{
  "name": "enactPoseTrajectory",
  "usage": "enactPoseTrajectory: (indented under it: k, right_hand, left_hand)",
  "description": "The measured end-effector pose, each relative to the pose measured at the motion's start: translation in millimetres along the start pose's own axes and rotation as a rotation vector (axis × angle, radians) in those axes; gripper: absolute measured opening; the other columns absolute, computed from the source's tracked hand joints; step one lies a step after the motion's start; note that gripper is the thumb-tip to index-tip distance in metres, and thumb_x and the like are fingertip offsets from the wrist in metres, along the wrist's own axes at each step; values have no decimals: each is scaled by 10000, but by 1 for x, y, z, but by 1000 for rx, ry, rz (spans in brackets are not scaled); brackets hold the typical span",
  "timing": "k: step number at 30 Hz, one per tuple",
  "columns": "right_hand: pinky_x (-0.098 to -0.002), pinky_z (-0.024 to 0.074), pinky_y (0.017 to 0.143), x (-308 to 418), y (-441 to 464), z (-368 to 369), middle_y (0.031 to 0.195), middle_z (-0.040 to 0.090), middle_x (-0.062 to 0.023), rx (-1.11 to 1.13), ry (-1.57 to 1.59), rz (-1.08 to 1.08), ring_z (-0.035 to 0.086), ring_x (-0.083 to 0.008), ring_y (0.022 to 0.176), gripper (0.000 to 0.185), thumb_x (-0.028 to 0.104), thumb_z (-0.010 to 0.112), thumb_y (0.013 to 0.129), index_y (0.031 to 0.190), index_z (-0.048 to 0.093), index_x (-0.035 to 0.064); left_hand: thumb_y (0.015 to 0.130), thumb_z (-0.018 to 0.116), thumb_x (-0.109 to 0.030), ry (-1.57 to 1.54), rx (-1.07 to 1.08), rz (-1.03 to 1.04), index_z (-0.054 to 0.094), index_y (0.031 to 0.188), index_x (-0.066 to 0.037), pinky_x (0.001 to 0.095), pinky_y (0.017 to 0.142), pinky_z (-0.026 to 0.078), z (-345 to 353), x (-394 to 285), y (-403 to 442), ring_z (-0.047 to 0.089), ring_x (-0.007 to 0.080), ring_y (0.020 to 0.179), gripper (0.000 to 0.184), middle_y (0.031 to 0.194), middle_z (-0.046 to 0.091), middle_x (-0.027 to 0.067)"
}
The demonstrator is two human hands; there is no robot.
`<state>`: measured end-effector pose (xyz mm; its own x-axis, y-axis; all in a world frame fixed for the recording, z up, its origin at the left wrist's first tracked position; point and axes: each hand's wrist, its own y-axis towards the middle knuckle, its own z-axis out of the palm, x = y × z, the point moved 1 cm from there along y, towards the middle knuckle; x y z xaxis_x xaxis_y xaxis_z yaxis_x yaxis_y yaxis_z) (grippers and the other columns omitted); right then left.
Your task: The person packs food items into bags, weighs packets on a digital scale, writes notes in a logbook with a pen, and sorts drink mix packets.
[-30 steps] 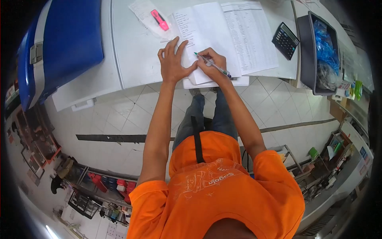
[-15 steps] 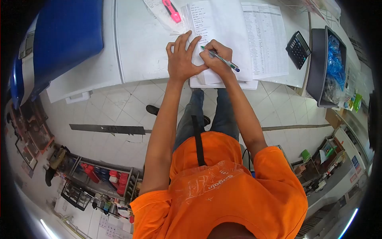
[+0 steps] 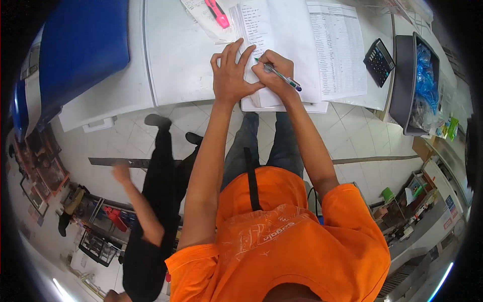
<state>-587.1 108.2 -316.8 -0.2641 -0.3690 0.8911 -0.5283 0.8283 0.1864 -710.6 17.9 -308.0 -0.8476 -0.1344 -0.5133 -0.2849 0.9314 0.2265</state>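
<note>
My right hand (image 3: 275, 73) is closed around a pen (image 3: 288, 80) with a green tip, which touches the open notebook (image 3: 297, 45). Spread flat on the notebook's left edge and the table, my left hand (image 3: 232, 73) holds nothing. Lines of handwriting run down the narrow left part of the page above my hands. Beyond my left fingers lie a loose slip of paper (image 3: 201, 15) and a pink highlighter (image 3: 217, 13). To the right of the notebook is a printed sheet (image 3: 338, 50) with rows of a table.
A black calculator (image 3: 379, 62) lies right of the sheet. A grey bin (image 3: 402, 85) with blue plastic stands at the right. At the left is a large blue object (image 3: 85, 40) on the white table (image 3: 181, 65). Another person (image 3: 151, 216) in black walks behind on the left.
A person in black has come into view on the left, behind me. My hands and the pen stay nearly where they were on the notebook.
</note>
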Motion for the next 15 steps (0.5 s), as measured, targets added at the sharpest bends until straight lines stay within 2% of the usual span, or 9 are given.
enactPoseTrajectory:
  k: [15]
  right_hand:
    - [-322,442,506,1,0,-2,645,583,-101,-23,0,30,542,-186,525,123,73,680,726,724,561,40]
  left_hand:
    - [599,822,-544,9,5,8,588,1360,-176,484,1016,289,-2,-2,2,438,266,1340,877,1450,480,106]
